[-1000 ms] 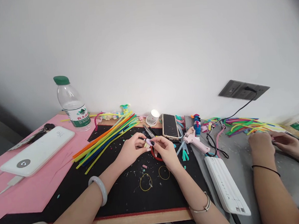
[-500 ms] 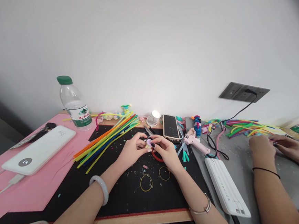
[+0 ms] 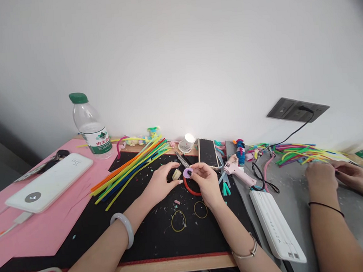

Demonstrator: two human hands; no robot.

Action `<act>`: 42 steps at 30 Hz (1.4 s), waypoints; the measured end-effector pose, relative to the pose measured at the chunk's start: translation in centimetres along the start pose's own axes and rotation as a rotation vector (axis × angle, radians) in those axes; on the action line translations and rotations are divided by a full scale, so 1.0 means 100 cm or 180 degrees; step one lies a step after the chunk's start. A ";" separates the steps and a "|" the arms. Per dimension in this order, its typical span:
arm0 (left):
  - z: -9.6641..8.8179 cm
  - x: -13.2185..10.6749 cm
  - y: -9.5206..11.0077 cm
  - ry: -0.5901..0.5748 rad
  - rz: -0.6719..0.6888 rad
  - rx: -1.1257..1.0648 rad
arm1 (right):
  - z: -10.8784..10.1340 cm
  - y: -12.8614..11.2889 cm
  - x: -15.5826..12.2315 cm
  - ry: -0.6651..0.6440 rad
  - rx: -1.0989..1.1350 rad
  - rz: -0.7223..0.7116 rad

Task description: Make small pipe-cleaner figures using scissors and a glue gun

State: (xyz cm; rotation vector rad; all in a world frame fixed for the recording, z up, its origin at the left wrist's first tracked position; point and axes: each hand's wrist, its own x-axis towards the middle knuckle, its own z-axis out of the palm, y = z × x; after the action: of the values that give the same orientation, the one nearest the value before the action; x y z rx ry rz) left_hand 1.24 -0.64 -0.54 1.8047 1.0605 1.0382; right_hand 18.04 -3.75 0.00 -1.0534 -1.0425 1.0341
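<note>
My left hand point(image 3: 160, 182) rests on the black mat point(image 3: 91, 227), its fingers pinched on a small cream piece point(image 3: 176, 175). My right hand point(image 3: 204, 180) is closed on a small purple ring-shaped piece point(image 3: 187, 173), held just right of the cream piece. A red ring point(image 3: 190, 188) lies on the mat under my right hand. Two thin yellow rings point(image 3: 177, 221) lie nearer to me. A bundle of coloured straws point(image 3: 130, 165) lies left of my left hand. Small scissors point(image 3: 180, 158) lie behind the hands.
A water bottle point(image 3: 90, 126), a white power bank point(image 3: 48, 183) on pink paper point(image 3: 35, 231), a phone point(image 3: 207, 153), a lit candle point(image 3: 186, 142), a pink glue gun point(image 3: 236, 170) and a white power strip point(image 3: 275, 225) surround the mat. Another person's hands point(image 3: 332, 176) work at the right beside more straws point(image 3: 299, 152).
My hands have drawn slightly apart: the purple piece now sits in my right hand alone, and the cream piece stays with my left. The other person's hands shifted a little.
</note>
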 end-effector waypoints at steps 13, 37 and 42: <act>-0.003 0.003 0.004 0.0386 -0.0647 -0.1261 | -0.016 -0.004 0.002 0.0194 -0.2127 -0.0832; -0.011 0.006 0.002 0.0902 -0.0850 -0.1694 | -0.014 -0.012 0.001 0.0299 -0.3425 0.0005; -0.011 0.004 0.007 0.0932 -0.0982 -0.1997 | -0.013 -0.016 -0.004 -0.0061 -0.2900 0.0044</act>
State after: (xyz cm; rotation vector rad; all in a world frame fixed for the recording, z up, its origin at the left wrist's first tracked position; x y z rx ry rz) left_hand 0.53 -0.24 0.62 0.9780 0.9938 1.2844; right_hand 19.44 -4.61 1.33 -1.7697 -1.5754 0.5519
